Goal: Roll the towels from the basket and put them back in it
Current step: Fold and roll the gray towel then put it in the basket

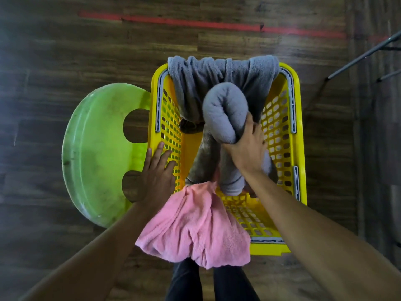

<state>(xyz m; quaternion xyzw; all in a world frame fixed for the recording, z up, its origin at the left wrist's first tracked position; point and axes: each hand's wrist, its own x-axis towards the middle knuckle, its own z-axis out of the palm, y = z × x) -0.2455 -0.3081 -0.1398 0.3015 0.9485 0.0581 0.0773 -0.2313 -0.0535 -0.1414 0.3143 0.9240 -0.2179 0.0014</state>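
Above the basket [297,118], rolled grey towel [224,111] in right hand [247,148] grip.

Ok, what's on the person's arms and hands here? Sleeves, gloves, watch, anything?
Nothing on them. The left hand and right hand are bare: no gloves, rings, watch or wristbands show. Both forearms are bare right to the frame's edge, so no sleeve is in view. The only clothing visible is dark trousers at the bottom.

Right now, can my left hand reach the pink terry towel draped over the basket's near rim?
Probably yes: left hand rests on the yellow plastic basket beside the pink terry towel, nothing between.
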